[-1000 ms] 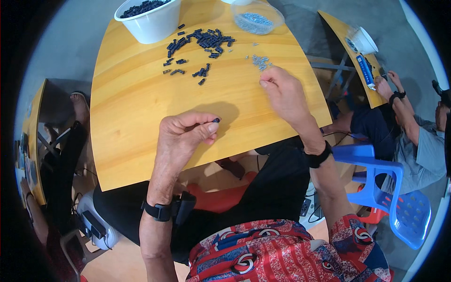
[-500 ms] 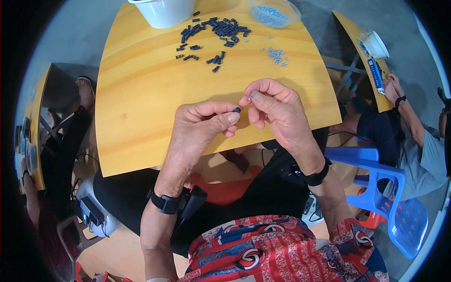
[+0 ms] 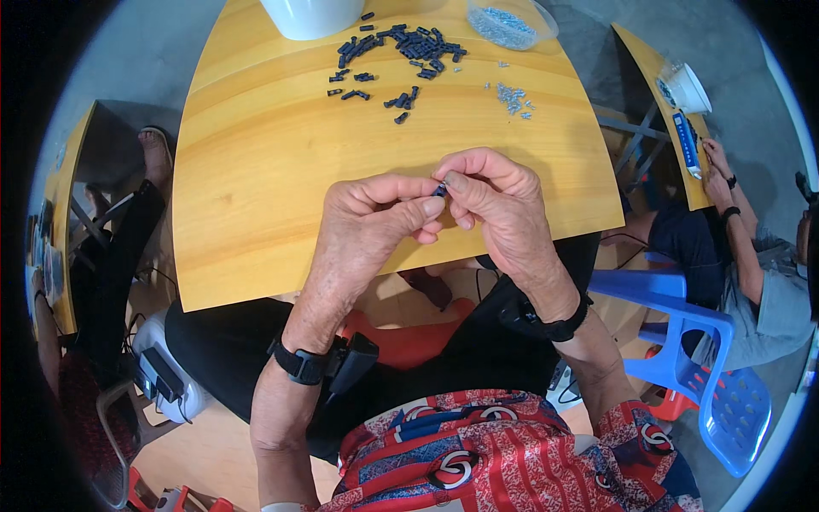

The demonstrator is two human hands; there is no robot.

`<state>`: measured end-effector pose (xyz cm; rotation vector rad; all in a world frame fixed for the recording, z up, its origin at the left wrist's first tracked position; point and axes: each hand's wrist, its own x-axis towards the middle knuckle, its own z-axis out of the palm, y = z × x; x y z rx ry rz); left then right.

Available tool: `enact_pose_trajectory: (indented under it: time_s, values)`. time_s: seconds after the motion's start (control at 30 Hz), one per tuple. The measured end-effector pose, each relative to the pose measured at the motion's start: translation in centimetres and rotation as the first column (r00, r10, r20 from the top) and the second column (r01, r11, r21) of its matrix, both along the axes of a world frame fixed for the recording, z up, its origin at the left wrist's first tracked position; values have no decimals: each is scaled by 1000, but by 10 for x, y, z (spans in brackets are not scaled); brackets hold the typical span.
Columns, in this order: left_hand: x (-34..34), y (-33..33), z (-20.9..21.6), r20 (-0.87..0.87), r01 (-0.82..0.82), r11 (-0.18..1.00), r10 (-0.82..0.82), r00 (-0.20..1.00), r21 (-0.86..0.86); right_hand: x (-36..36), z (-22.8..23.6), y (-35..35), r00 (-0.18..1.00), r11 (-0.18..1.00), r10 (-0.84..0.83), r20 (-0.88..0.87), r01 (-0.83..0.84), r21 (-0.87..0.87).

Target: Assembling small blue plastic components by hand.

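Note:
Above the near part of the wooden table [image 3: 256,188], my left hand [image 3: 363,213] pinches a small black plastic piece [image 3: 439,190] between thumb and forefinger. My right hand [image 3: 503,200] is closed too, its thumb and forefinger on a tiny silver metal piece [image 3: 444,183] at the black piece's upper end. The fingertips of both hands nearly meet and cover most of both parts. Farther back lies a loose pile of similar black plastic pieces [image 3: 426,47]. A smaller heap of silver metal pieces [image 3: 512,98] lies to its right.
At the far edge stand a white bucket [image 3: 314,17] and a clear plastic tub [image 3: 510,32] of silver pieces. A blue plastic stool [image 3: 708,341] is at right, where another person's hands [image 3: 718,162] work at a second table [image 3: 627,68]. Another table [image 3: 72,188] stands left.
My right hand has moved left and down, bringing the silver piece against the black one. My left hand has shifted slightly right. The whole view has moved a little.

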<state>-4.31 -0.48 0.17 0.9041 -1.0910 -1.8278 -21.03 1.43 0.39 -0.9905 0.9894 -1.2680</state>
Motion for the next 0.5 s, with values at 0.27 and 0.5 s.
enact_pose_trajectory:
  time_s: [0.27,0.5]
  values:
    - [-1,0,-3,-15,-6,1000,6,1000,-2,-1,-1,0,985,996,-52,-162,39,-81]
    - [-3,2,-5,-55,-30,999,29,998,-15,2,-2,-3,917,942,-165,-364,37,-333]
